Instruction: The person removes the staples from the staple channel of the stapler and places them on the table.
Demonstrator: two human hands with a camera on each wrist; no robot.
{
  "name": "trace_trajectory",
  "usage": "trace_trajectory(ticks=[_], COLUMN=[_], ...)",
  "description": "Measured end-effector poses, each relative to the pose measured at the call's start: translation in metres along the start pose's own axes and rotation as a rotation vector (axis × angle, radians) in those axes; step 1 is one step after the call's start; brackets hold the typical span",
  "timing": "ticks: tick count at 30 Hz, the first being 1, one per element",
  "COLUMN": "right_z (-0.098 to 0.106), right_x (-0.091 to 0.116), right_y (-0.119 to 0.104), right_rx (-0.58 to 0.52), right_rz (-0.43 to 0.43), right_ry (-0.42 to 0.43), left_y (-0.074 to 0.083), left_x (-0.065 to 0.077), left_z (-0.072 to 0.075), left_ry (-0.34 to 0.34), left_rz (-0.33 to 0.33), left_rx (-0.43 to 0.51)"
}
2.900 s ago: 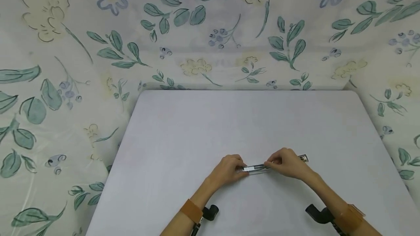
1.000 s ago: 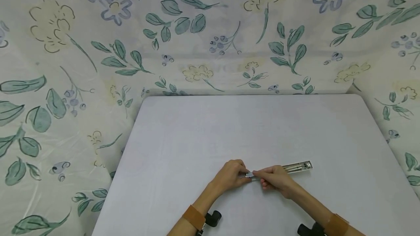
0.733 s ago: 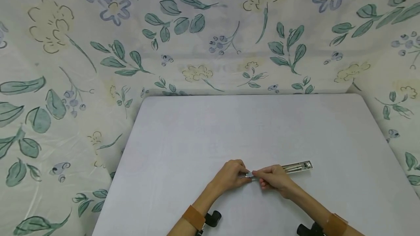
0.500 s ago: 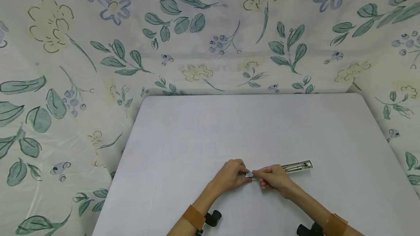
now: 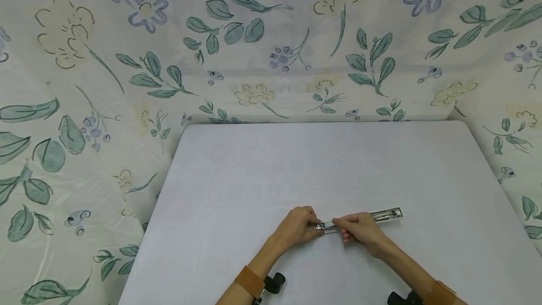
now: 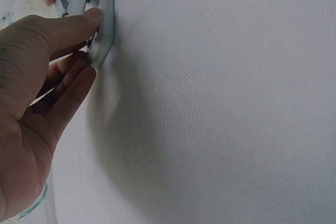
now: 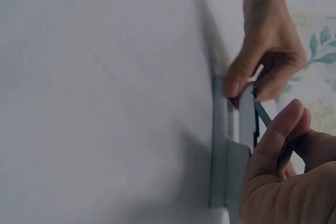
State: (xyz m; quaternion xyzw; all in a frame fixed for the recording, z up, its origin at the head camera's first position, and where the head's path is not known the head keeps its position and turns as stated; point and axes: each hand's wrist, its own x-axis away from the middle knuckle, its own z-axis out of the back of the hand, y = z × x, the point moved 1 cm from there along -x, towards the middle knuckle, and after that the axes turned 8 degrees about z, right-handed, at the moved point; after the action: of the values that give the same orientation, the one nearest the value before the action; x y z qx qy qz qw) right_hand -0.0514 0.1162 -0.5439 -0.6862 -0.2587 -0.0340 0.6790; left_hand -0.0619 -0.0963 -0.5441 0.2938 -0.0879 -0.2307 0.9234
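A slim silver-grey stapler [image 5: 386, 215] lies lengthwise across the white board, its top cover swung back to the right so the trough-like inside shows. My left hand [image 5: 298, 225] holds the stapler's left end between thumb and fingers. In the left wrist view the tapered end of its base [image 6: 102, 51] shows at the fingertips. Over the magazine, my right hand [image 5: 362, 232] pinches a thin grey metal strip [image 5: 328, 224], perhaps a row of staples. In the right wrist view that strip slants up from the stapler; its far end is hidden in the fingers.
The white board [image 5: 262, 164] fills the foreground, with rounded far corners. A flower-patterned cloth [image 5: 292, 22] hangs behind it and continues along both sides. A black wrist camera [image 5: 275, 282] hangs by the left tan strap [image 5: 250, 281].
Over the last half second my right hand shifts slightly right, exposing more of the strip near the stapler's left end. My left hand stays put. Earlier, the right hand came leftward along the stapler.
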Motion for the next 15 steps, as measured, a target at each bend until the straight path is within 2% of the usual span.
trace_trajectory(ticks=[7,15], right_z=[0.034,0.094], right_x=[0.015,0.05], right_y=[-0.016,-0.029], right_rx=[0.012,-0.052], right_rz=[0.013,-0.003], right_ry=[0.034,0.146], left_y=[0.001,0.0], left_x=[0.0,0.0], left_z=[-0.001,-0.002], left_ry=[-0.005,0.011], left_rz=[0.007,-0.016], left_rx=[-0.012,-0.017])
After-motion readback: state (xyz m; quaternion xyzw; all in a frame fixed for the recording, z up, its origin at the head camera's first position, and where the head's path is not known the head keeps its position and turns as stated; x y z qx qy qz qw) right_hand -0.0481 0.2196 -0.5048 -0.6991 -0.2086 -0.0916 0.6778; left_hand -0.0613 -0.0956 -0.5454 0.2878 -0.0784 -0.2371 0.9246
